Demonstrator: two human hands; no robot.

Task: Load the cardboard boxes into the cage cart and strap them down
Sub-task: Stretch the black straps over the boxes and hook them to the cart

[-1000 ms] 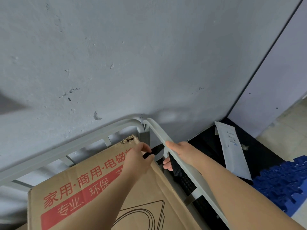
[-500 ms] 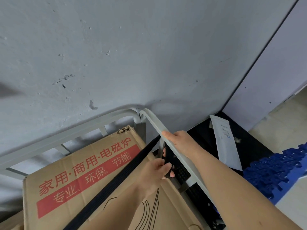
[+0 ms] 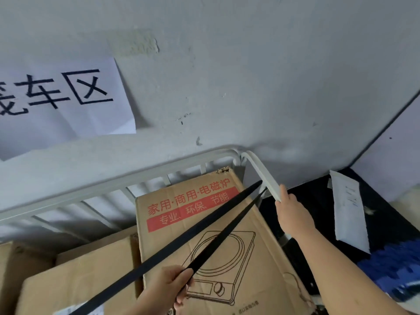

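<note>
Left hand (image 3: 172,285), bottom centre of frame: thumb and fingers are closed in a pinch on one run of the black strap (image 3: 181,238). Right hand (image 3: 293,212), centre right: fingers are curled round the white side rail (image 3: 259,169) of the cage cart (image 3: 159,172); the fingertips are hidden behind the rail. The strap is looped at that rail just above the right hand. Two taut runs are seen slanting down-left across the printed cardboard box (image 3: 238,264), one ending in the left hand, the other leaving the frame at bottom left. This box is stood inside the cart against its back and side rails, with plainer boxes (image 3: 79,280) beside it at lower left. Compared with 0.5 s earlier: the left hand, then just beside the right hand at the rail, has been drawn back toward the bottom edge, and a second strap run is now laid out. The right hand's grip on the rail is unchanged. The view has been tilted upward, so a paper sign (image 3: 63,98) on the wall is now seen at upper left.
</note>
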